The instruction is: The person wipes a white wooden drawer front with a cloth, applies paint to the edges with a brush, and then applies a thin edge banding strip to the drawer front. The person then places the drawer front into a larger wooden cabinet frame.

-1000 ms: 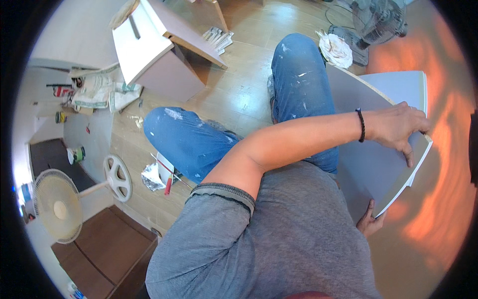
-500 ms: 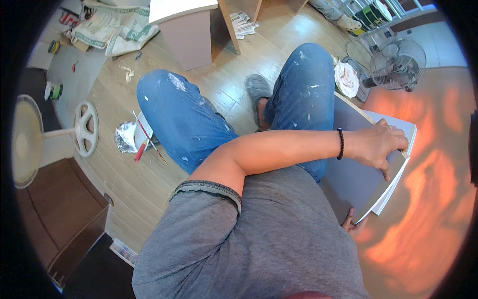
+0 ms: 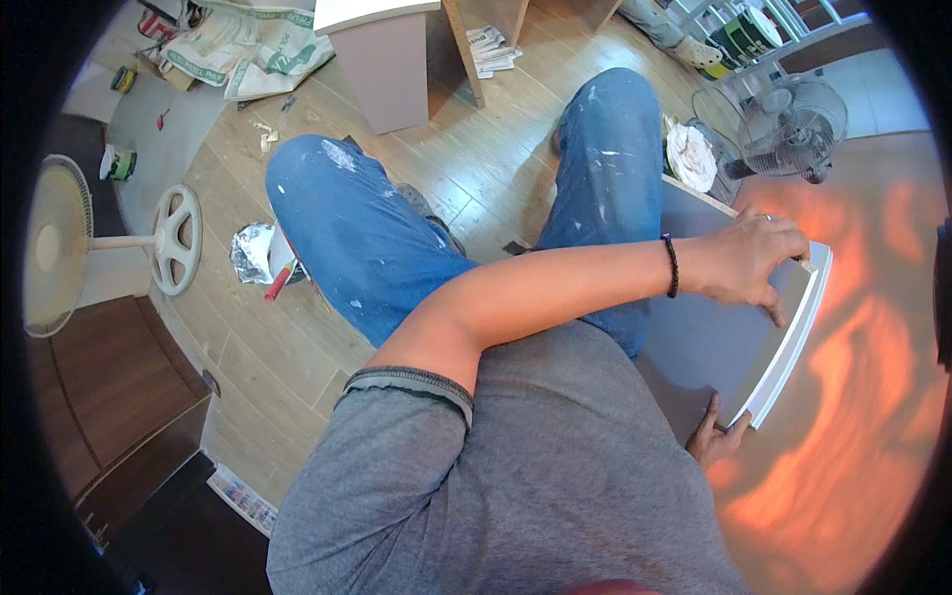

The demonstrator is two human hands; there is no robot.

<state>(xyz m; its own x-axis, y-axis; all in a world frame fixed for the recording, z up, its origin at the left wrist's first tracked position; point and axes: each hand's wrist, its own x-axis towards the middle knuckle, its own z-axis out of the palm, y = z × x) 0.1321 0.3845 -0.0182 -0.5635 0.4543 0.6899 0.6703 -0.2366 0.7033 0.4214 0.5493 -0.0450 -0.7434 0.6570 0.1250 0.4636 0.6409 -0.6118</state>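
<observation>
A grey-faced panel with a pale edge stands on edge at my right side. My left arm crosses my lap, and my left hand is curled over the panel's upper far part, fingers behind the edge and thumb on the grey face. At the near lower corner my right hand grips the same panel, thumb on the face and fingers around the edge. Just behind it lies a white board, showing as a narrow strip; whether the two are joined, I cannot tell.
A fan and a crumpled white cloth are beyond the panel. At left are a standing fan, foil and a red-handled tool. A grey-sided furniture piece stands ahead, near plastic sacks.
My right hand has come further into view at the panel's corner, and the white board's strip sits differently behind it. My right knee moved slightly; the slippered foot beside it is now hidden.
</observation>
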